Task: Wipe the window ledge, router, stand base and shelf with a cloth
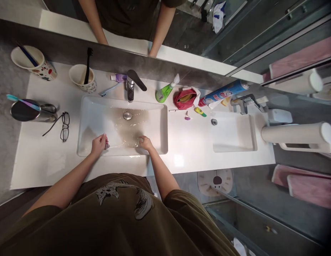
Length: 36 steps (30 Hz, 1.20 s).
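White stone vanity top (45, 167) crosses the frame on my head-camera feed, with a wall mirror (122, 21) along the upper edge reflecting the person's torso and arms. Set into the top are a large rectangular basin (82, 124) at centre and a shallower basin (232, 133) at right. Behind the large basin, I pick out a chrome mixer tap (130, 85), and to its right a green spray bottle (164, 93), a red pouch (183, 99) and a blue tube (224, 91). At upper left stand a speckled cup (81, 78) holding a black toothbrush and a steel tumbler (25, 110); spectacles (64, 127) lie beside the basin. As far as I can judge, the basin is partly wetted: a brownish film spreads around the drain stopper (127, 115), and the lower left of the floor looks paler. I can make out no stream from the tap. Both hands sit low in the basin near its front rim. The left hand (98, 145) pinches a small pink item (107, 145) at its fingertips, its material unclear. The right hand (146, 143) is curled, well apart from the left; I cannot tell whether it holds anything.
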Motion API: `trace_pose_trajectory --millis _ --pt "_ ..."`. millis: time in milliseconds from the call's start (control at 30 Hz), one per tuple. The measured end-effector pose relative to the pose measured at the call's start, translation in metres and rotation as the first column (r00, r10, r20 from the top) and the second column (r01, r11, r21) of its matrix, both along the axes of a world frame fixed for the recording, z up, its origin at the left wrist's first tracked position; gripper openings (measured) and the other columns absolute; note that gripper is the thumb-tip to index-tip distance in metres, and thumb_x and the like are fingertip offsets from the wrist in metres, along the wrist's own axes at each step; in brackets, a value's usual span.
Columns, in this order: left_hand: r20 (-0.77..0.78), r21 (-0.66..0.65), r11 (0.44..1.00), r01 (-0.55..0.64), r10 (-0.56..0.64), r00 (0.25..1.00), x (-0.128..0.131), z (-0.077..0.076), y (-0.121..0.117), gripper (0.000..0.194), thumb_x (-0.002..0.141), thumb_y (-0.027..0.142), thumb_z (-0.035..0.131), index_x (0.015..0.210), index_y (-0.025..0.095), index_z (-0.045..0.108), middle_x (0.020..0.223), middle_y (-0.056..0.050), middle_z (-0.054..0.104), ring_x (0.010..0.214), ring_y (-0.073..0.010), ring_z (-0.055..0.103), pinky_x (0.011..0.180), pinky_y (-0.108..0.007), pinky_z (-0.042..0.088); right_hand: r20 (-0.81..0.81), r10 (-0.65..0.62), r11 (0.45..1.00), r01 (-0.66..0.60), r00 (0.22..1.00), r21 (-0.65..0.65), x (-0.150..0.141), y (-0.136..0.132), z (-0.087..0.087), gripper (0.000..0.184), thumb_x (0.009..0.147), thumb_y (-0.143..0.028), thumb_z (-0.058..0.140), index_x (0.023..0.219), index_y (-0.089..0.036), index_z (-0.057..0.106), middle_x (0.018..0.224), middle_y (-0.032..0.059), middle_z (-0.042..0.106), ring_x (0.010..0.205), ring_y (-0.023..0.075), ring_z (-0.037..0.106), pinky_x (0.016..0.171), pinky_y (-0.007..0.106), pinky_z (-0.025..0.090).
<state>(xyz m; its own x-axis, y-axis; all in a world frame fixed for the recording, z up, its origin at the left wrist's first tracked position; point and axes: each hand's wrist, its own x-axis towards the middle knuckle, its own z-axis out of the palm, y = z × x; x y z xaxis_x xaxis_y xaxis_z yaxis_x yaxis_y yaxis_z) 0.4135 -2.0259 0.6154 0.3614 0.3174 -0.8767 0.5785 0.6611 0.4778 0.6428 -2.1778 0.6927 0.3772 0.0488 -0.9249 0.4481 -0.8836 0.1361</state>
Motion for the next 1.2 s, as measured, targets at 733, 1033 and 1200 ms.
trace_pose_trajectory --millis 733,1033,1200 --pt "-0.303 -0.369 0.738 -0.565 0.479 0.824 0.006 -0.017 -0.007 0.028 0.076 0.035 0.071 0.075 0.019 0.048 0.055 0.004 0.061 0.049 -0.0107 0.055 0.054 -0.023 0.045 0.065 -0.798 0.581 0.734 0.600 0.353 0.027 0.043 0.000 0.020 0.081 -0.011 0.048 0.094 -0.015 0.063 0.090 0.0055 0.073 0.071 0.0094 0.065 0.073 0.024 0.054" --pt "-0.270 -0.506 0.679 -0.531 0.461 0.846 0.025 -0.020 -0.004 0.033 0.052 0.014 0.076 0.082 0.015 0.060 0.064 0.002 0.065 0.058 -0.0154 0.061 0.056 -0.026 0.047 -0.142 -0.903 0.261 0.778 0.406 0.571 0.091 0.140 -0.042 0.012 0.078 -0.009 0.054 0.083 -0.019 0.059 0.067 -0.0048 0.066 0.058 0.0073 0.058 0.063 0.020 0.047" --pt "-0.168 -0.582 0.638 -0.504 0.512 0.842 0.075 -0.048 0.019 0.022 0.057 0.016 0.075 0.076 0.015 0.065 0.069 0.000 0.068 0.064 -0.0163 0.064 0.065 -0.029 0.050 -0.225 -0.888 0.205 0.783 0.400 0.587 0.110 0.182 -0.063 0.016 0.075 -0.006 0.053 0.082 -0.019 0.059 0.067 -0.0052 0.067 0.056 0.0065 0.058 0.061 0.019 0.046"
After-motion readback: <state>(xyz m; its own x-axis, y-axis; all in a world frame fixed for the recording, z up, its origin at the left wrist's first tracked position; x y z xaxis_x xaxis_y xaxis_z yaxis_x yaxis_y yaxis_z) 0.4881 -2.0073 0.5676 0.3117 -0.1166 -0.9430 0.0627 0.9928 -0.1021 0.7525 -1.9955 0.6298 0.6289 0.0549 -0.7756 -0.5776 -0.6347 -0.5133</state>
